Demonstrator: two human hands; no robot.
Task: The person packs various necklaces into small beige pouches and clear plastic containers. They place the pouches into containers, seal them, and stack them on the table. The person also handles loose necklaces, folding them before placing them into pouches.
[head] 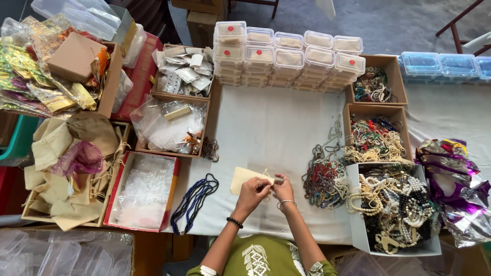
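My left hand [252, 192] and my right hand [283, 187] meet over the white cloth, both pinching the drawstring end of a small cream fabric pouch [244, 177] that lies flat just left of them. A ring shows on the left hand, a bangle on the right wrist and a dark bead bracelet on the left wrist. A dark blue bead necklace [194, 201] lies on the cloth to the left of the pouch. A heap of mixed bead strings [323, 179] sits right beside my right hand.
Stacked clear lidded boxes [289, 56] line the back. Cardboard boxes of bead necklaces [378, 140] and a white box of pearl strings [396, 207] stand right. Boxes of plastic bags [146, 191], packets [185, 71] and cloth pouches [61, 168] stand left. Purple foil [452, 186] lies far right.
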